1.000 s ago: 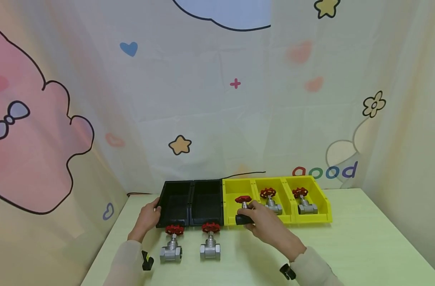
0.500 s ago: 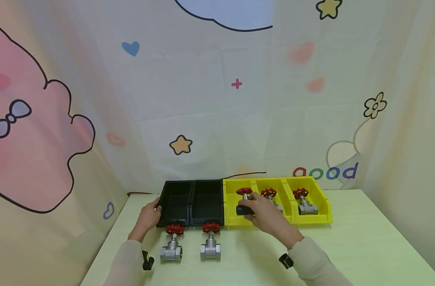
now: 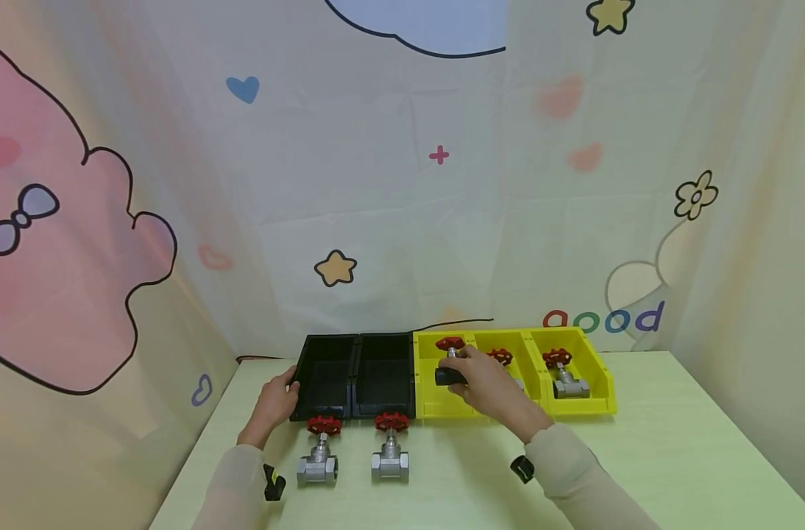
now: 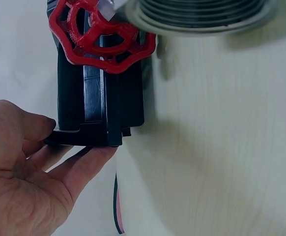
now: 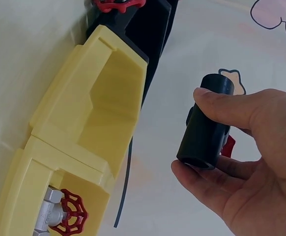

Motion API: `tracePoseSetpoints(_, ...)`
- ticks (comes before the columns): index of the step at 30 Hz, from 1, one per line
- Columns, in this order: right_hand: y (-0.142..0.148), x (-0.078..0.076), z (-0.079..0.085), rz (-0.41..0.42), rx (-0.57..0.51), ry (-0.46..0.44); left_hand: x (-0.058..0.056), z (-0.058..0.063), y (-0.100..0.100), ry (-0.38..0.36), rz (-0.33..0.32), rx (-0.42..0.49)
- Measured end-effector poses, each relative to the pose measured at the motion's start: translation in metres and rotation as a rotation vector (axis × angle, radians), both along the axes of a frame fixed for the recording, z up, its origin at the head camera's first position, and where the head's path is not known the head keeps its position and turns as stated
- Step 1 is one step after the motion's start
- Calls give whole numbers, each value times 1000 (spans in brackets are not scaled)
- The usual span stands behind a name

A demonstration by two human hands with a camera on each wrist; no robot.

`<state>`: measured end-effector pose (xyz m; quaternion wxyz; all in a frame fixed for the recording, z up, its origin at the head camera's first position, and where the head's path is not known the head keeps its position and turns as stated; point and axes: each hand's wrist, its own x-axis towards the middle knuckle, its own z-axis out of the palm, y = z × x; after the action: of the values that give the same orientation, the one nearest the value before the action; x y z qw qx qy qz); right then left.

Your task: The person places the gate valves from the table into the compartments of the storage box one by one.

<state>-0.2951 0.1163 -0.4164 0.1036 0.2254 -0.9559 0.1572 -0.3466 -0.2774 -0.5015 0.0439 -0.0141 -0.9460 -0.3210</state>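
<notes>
My right hand (image 3: 498,386) pinches the black body of a valve (image 3: 449,376) with a red handwheel (image 3: 450,343), held above the left yellow bin (image 3: 442,408). In the right wrist view thumb and fingers grip the black cylinder (image 5: 204,123) from both sides, apart from the bins. My left hand (image 3: 274,407) holds the outer side wall of the leftmost black bin (image 3: 319,414); in the left wrist view its thumb and fingers pinch that bin's edge (image 4: 86,136). Two silver valves with red handwheels (image 3: 318,469) (image 3: 390,465) lie on the table before the black bins.
The second black bin (image 3: 384,412) adjoins the yellow row. A silver red-wheeled valve (image 3: 568,386) lies in the right yellow bin (image 3: 601,403); another, with its red handwheel (image 3: 499,357) showing, sits in the middle one, partly hidden by my right hand. A printed curtain (image 3: 389,221) hangs behind.
My right hand has carried the black-bodied valve upward and away from me over the left yellow bin. The left hand keeps its place on the black bin.
</notes>
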Motion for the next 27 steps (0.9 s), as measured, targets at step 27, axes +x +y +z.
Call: tracePoseSetpoints(27, -20, -31, -25, -101, -12, -135, 1, 1, 0, 14, -8, 15)
